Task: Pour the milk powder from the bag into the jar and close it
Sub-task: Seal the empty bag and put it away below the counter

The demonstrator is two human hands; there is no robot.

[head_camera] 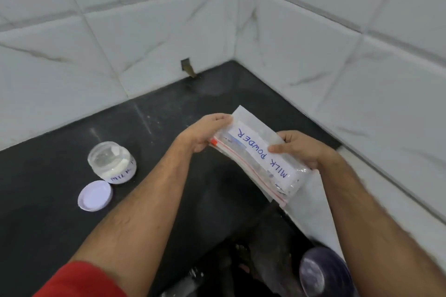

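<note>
A clear zip bag (255, 154) with a red seal strip and a white label reading "MILK POWDER" is held above the dark counter. My left hand (205, 134) grips its far end and my right hand (304, 149) grips its near side, thumb on the label. To the left a clear plastic jar (111, 163) stands open and upright, with a little white powder inside and a handwritten label. Its white lid (95, 196) lies flat on the counter just in front of the jar.
The dark counter (60, 200) sits in a corner of white marble-look wall tiles (144, 43). A white ledge (311, 210) runs along the right. A dark round container (321, 272) stands at the bottom right by my right forearm.
</note>
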